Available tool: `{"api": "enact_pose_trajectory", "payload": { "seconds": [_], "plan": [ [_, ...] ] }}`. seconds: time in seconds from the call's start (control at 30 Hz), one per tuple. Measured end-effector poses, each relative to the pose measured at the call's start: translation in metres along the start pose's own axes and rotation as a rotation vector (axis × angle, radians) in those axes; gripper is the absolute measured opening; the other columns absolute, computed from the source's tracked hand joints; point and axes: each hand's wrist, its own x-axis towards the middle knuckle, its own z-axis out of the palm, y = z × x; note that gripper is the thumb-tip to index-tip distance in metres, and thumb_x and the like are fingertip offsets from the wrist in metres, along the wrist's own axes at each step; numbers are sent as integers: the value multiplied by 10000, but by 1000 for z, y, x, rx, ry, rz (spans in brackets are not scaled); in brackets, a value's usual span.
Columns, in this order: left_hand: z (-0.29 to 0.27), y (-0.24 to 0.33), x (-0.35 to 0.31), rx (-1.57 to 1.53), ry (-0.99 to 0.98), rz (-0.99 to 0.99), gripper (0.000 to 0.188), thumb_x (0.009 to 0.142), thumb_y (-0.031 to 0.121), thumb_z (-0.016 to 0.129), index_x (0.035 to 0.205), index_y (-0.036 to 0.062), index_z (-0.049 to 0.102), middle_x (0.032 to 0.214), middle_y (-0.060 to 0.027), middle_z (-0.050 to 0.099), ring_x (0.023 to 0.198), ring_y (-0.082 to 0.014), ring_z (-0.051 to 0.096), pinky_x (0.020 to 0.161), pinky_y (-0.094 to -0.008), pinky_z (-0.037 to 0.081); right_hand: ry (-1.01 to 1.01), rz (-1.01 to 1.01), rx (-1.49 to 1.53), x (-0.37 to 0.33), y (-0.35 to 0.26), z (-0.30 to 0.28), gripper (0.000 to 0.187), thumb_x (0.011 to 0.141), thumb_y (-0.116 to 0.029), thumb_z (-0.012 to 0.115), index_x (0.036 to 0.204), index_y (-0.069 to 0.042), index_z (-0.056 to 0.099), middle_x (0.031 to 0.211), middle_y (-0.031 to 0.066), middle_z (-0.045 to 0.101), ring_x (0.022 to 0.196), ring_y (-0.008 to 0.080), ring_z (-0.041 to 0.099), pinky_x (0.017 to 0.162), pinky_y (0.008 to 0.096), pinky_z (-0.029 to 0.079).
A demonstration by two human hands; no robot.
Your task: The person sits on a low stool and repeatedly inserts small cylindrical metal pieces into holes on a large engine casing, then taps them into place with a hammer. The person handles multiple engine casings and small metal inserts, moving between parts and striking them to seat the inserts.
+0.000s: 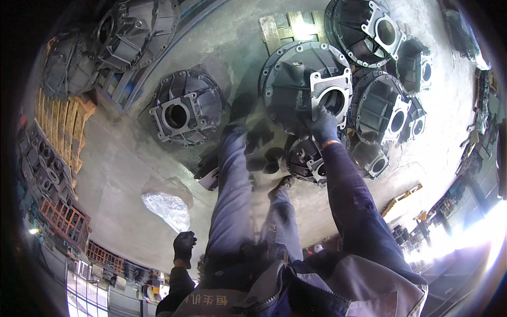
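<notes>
A large grey bell-shaped metal housing [288, 84] stands in front of me, with a bolt-hole rim and a machined square flange round an opening. My right hand [323, 127], in a dark glove, is closed at the lower left edge of that flange, fingers at the opening. Part of the grip is hidden. Down by my left side, away from the castings, my gloved left hand [184, 246] is curled closed, with nothing visible in it. A smaller housing [306, 161] sits just below my right hand, partly covered by my arm.
Several more housings crowd the right, including one close by [377, 108]. Another housing [187, 108] sits on the floor to the left. A wooden pallet [293, 31] lies behind. Clear plastic sheeting [166, 208] is on the floor near my left leg. Blue rails [127, 87] hold castings at far left.
</notes>
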Motion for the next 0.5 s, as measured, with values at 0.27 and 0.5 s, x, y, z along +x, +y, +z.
{"api": "enact_pose_trajectory", "payload": {
  "seconds": [0.27,0.5],
  "plan": [
    [-8,21,-9,80,-41,171,248,970,278,668,1024,38,698,835,-102,736,679,-169,676,607,-305,511,-158,5,-43,12,-1,-9,574,835,-424,724,1192,10,607,1073,291,707,1040,471,670,933,531,529],
    [-30,26,-15,81,29,114,230,968,255,681,1020,31,701,817,-100,739,651,-154,674,601,-287,518,-129,25,38,13,-18,-23,588,842,-429,764,1223,0,634,1115,272,714,1058,451,681,929,514,540]
  ]
}}
